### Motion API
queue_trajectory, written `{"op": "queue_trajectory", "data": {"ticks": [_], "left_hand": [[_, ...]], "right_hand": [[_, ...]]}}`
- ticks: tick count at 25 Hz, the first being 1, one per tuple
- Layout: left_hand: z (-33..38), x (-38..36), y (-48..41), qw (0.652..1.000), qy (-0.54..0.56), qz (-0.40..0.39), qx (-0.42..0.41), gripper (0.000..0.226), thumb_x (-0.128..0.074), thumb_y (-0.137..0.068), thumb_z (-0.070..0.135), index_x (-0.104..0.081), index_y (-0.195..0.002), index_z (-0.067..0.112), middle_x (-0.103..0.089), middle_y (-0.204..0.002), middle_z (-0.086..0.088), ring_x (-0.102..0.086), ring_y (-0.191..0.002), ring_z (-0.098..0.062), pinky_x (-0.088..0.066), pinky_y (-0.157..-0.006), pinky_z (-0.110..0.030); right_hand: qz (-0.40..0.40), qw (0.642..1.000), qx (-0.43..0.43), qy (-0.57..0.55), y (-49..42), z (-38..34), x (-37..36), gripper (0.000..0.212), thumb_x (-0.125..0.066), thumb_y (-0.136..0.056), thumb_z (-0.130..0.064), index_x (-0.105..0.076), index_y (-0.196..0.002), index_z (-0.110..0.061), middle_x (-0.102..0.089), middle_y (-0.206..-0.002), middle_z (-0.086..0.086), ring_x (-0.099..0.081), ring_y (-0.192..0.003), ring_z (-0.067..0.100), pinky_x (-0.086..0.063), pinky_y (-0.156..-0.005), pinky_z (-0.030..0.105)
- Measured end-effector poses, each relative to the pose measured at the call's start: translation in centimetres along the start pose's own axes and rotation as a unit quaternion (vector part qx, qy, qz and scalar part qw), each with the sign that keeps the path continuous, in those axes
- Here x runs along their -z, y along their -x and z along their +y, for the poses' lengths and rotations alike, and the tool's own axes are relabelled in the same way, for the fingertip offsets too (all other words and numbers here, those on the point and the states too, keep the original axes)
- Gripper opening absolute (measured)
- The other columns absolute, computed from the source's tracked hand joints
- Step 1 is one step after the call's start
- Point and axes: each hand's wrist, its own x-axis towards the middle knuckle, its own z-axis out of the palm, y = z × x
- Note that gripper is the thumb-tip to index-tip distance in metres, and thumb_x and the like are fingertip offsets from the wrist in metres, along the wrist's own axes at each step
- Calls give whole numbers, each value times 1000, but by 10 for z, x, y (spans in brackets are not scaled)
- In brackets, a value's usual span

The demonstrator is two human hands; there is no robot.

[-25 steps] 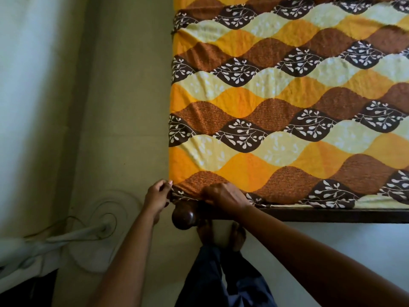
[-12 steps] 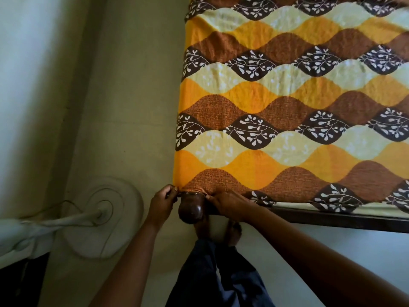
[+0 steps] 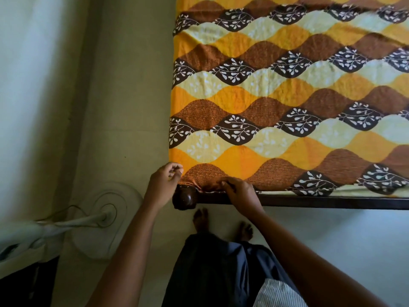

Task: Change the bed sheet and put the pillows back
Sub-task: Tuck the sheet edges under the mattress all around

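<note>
Orange-and-brown wavy-patterned bed sheet (image 3: 287,103) lies spread flat; fingers of the right hand (image 3: 240,192) pinch its bunched corner, left hand (image 3: 163,182) curls at the edge (grip unclear). Bunching against the round dark bedpost (image 3: 184,198) could pop it untucked

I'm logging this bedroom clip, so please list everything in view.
bed sheet: one, orange, brown and cream waves, spread over bed.
bed frame: one, dark wood, along sheet's near edge.
corner knob: one, dark brown, bed's near-left corner.
fan: one, white, left of bed.
trousers: one pair, dark blue, bottom centre.
feet: two, bare, near knob.
left hand: one, fingers curled at sheet corner.
right hand: one, grips bunched sheet edge.
</note>
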Motion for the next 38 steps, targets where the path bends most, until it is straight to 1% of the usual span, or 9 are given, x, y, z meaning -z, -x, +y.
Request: {"op": "queue_trajectory", "data": {"ticks": [4, 8, 13, 18, 21, 25, 28, 33, 38], "left_hand": [[42, -28, 5, 996, -13, -57, -66, 24, -49, -96, 27, -59, -115, 18, -61, -116, 2, -54, -99, -7, -43, -69, -16], [96, -101, 3, 987, -52, -114, -102, 26, -48, -96, 28, -57, -119, 20, -59, -121, 2, -57, -102, -13, -46, -77, -26], [168, -218, 8, 972, -113, -136, -155, 30, -52, -94, 30, -57, -122, 20, -59, -123, 2, -55, -108, -14, -42, -80, -22], [229, -326, 10, 946, -212, -117, -216, 41, -56, -90, 39, -55, -127, 22, -56, -123, 3, -52, -113, -17, -42, -86, -27], [236, -360, 15, 913, -294, -90, -269, 33, -70, -79, 35, -67, -106, 17, -65, -101, 1, -61, -95, -20, -50, -77, -31], [240, -373, 17, 899, -326, -95, -278, 31, -89, -53, 21, -70, -76, 15, -63, -75, 3, -60, -69, -17, -51, -54, -26], [239, -374, 15, 898, -311, -118, -287, 35, -89, -50, 12, -72, -82, 12, -64, -77, 1, -62, -72, -19, -51, -57, -26], [250, -378, 15, 878, -345, -143, -301, 27, -83, -43, 6, -61, -53, 18, -56, -55, 4, -58, -53, -12, -36, -44, -15], [239, -376, 8, 931, -253, -167, -205, 20, -55, -91, 11, -72, -102, 6, -71, -99, -6, -65, -91, -16, -40, -73, -14]], "right_hand": [[38, 999, -16, -13, 18, 29, 52, 23, -52, -95, -18, -66, -113, -15, -69, -101, -5, -65, -87, 9, -44, -66, 4], [90, 995, -45, -4, 32, 94, 122, 22, -53, -94, -19, -67, -112, -18, -68, -100, -5, -63, -81, 4, -50, -74, 18], [81, 994, -34, 71, 55, 194, 215, 22, -58, -91, -18, -66, -112, -18, -64, -104, -4, -59, -79, 5, -42, -64, 7], [36, 979, 41, 195, 64, 290, 313, 29, -70, -82, -21, -68, -111, -16, -66, -114, 5, -66, -95, 24, -53, -71, 33], [-37, 954, 98, 281, 62, 324, 340, 45, -75, -76, -16, -64, -119, -19, -61, -125, 4, -59, -113, 24, -57, -72, 35], [-63, 926, 159, 337, 53, 333, 347, 45, -89, -48, -7, -73, -89, -16, -73, -89, 6, -71, -78, 23, -50, -42, 24], [-86, 930, 169, 314, 51, 331, 357, 22, -77, -61, -5, -69, -80, -15, -70, -74, 5, -69, -62, 20, -45, -43, 21], [-172, 922, 115, 327, 53, 336, 361, 21, -54, -93, -17, -65, -110, -12, -69, -99, 7, -67, -86, 18, -37, -61, 16], [-237, 922, 60, 299, 42, 335, 360, 25, -51, -95, -17, -64, -115, -12, -68, -106, 9, -66, -90, 17, -42, -65, 15]]}}
